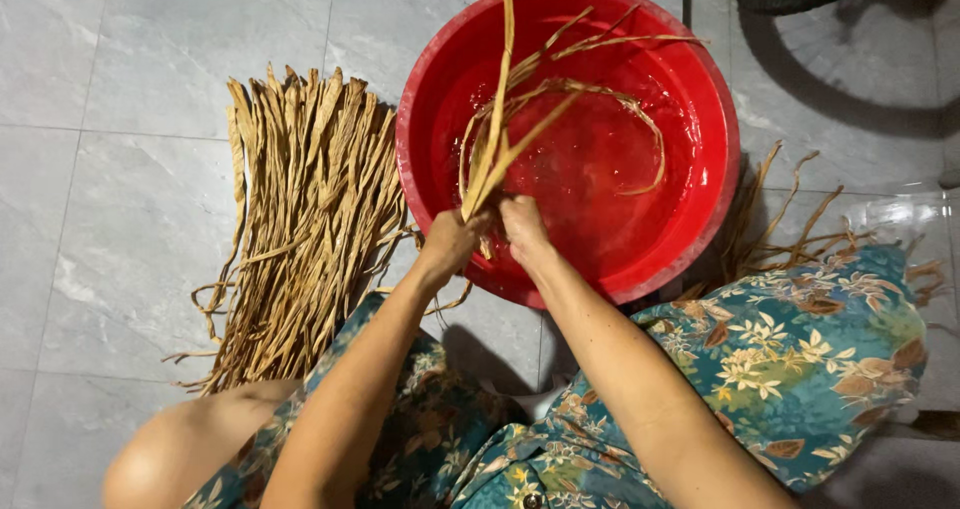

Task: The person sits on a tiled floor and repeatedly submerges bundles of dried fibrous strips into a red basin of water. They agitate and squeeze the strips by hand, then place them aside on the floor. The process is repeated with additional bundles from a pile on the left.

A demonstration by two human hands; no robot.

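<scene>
**Me:** While I watch from far away, I see the left hand (450, 244) and the right hand (522, 224) side by side, both closed tight on one bunch of long dry strips (495, 139).

**Friend:** Where is the bunch?

**Me:** It sticks up from the fingers (470, 231), over the near edge of the red basin (425, 89). Some strips curl down past the fingers into the water (600, 169).

**Friend:** What else is close by?

**Me:** A big pile of the same strips (300, 219) lies on the gray floor (100, 219), to the left of the fingers. More strips (790, 229) lie to the right, behind the basin.

**Friend:** What could go wrong?

**Me:** I think wet strips are slippery, so some could slide out of the fingers. A hard bend might snap a dry one. A push on the near edge might tip the basin and spill water on the floor.
</scene>
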